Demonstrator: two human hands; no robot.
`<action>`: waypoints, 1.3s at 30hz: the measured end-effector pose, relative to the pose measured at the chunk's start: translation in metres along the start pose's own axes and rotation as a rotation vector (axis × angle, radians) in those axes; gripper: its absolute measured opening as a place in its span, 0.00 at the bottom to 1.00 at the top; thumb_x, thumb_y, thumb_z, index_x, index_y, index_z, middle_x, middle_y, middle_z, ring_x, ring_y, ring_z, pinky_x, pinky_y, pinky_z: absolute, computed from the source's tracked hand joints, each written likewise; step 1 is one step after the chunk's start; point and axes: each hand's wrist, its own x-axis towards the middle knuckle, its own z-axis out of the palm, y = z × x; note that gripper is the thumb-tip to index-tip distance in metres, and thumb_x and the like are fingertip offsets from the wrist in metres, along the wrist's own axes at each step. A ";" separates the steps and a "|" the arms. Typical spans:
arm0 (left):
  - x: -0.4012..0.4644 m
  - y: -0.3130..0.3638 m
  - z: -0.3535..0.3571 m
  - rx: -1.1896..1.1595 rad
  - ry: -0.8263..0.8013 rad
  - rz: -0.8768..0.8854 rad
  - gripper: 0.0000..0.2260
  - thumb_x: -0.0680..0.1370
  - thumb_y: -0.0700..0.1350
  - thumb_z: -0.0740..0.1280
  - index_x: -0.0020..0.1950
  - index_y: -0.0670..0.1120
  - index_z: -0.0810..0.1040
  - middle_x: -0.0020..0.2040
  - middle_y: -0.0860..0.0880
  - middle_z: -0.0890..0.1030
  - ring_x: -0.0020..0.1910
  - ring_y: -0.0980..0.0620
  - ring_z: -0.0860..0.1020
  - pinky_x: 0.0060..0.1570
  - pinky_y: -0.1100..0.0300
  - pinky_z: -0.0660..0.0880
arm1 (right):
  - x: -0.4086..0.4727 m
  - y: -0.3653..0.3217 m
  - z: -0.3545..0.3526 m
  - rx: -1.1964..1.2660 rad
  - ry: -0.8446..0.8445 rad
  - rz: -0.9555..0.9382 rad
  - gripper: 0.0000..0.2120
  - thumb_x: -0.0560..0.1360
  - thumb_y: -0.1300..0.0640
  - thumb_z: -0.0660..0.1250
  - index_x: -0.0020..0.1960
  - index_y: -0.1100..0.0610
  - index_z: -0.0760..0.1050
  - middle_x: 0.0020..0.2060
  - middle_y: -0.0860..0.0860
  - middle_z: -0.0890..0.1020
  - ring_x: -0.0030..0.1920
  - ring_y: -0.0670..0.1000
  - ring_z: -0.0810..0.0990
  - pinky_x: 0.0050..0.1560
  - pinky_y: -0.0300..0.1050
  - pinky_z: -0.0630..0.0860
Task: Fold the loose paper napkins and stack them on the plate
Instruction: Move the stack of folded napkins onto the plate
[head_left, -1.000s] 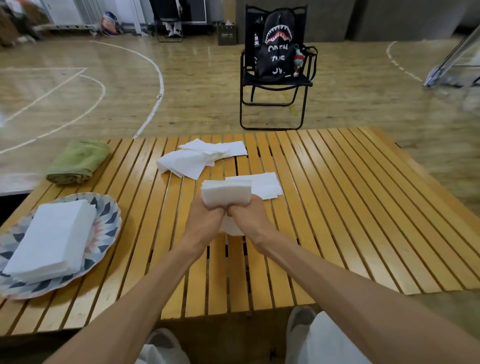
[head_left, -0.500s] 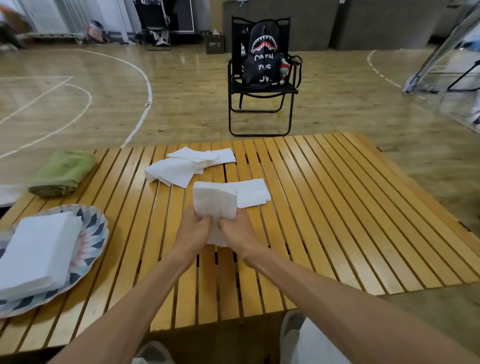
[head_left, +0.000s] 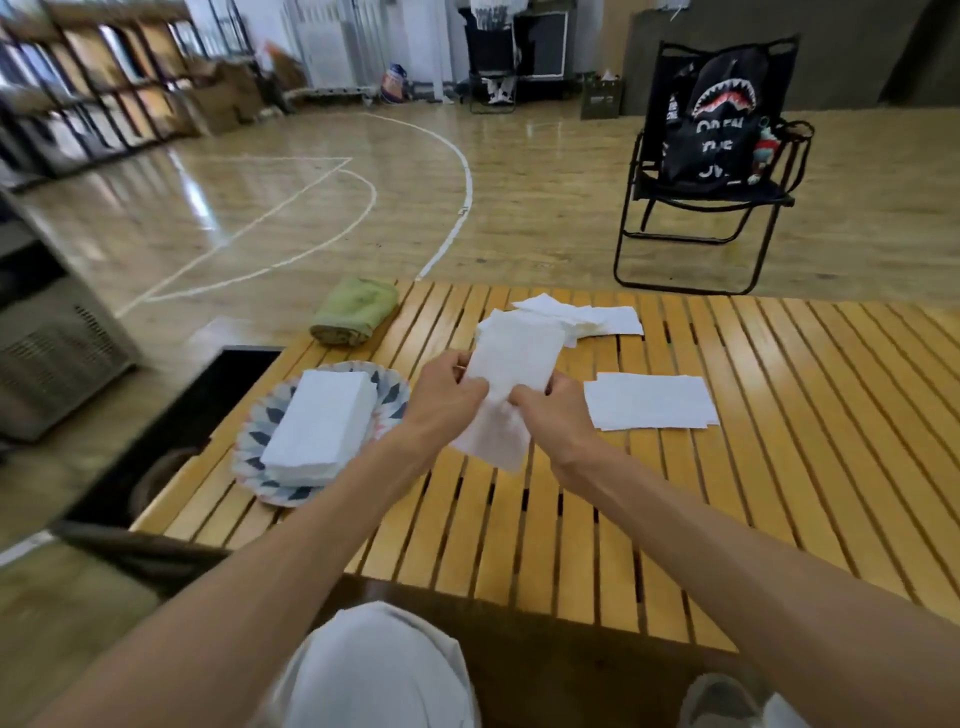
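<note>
A white-trousered knee and a grey shoe are being seen at the bottom edge, below the near rim of the slatted wooden table. Both forearms are being stretched out over the table. A paper napkin is being held up above the slats by both hands: the left hand is being closed on its left edge, the right hand is being pinched on its middle right, fingers of both gripping the sheet. The napkin is being kept roughly upright, its lower corner hanging down between the wrists, clear of the table.

Left of the hands, a patterned plate is being occupied by a stack of folded napkins, lying flat near the table's left edge. Right of the hands, a flat napkin sheet is being left on the slats, just beside the right hand. Farther back, a pile of loose napkins is being partly hidden behind the held napkin. A rolled green towel is being seen at the far left corner of the table.

Beyond the table, a black folding chair is being occupied by a shark-mouth backpack on the gym floor.
</note>
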 end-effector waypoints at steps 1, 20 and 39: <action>0.001 -0.006 -0.012 0.002 0.021 -0.021 0.12 0.77 0.38 0.63 0.59 0.45 0.76 0.50 0.48 0.81 0.47 0.51 0.79 0.37 0.62 0.71 | 0.001 -0.002 0.013 -0.006 -0.031 0.002 0.12 0.78 0.62 0.64 0.60 0.57 0.77 0.49 0.49 0.83 0.46 0.48 0.80 0.38 0.42 0.74; 0.032 -0.112 -0.163 0.260 0.301 -0.284 0.19 0.77 0.38 0.66 0.67 0.47 0.71 0.61 0.44 0.78 0.57 0.46 0.77 0.44 0.57 0.75 | 0.045 0.003 0.203 -0.305 -0.286 0.078 0.05 0.75 0.66 0.66 0.49 0.63 0.79 0.43 0.58 0.82 0.41 0.56 0.85 0.32 0.42 0.82; 0.028 -0.128 -0.156 0.587 0.234 -0.221 0.24 0.78 0.41 0.67 0.73 0.49 0.66 0.69 0.46 0.70 0.64 0.46 0.72 0.58 0.54 0.72 | 0.043 0.019 0.212 -0.642 -0.155 -0.171 0.24 0.76 0.57 0.67 0.71 0.57 0.65 0.62 0.53 0.74 0.57 0.53 0.75 0.40 0.40 0.73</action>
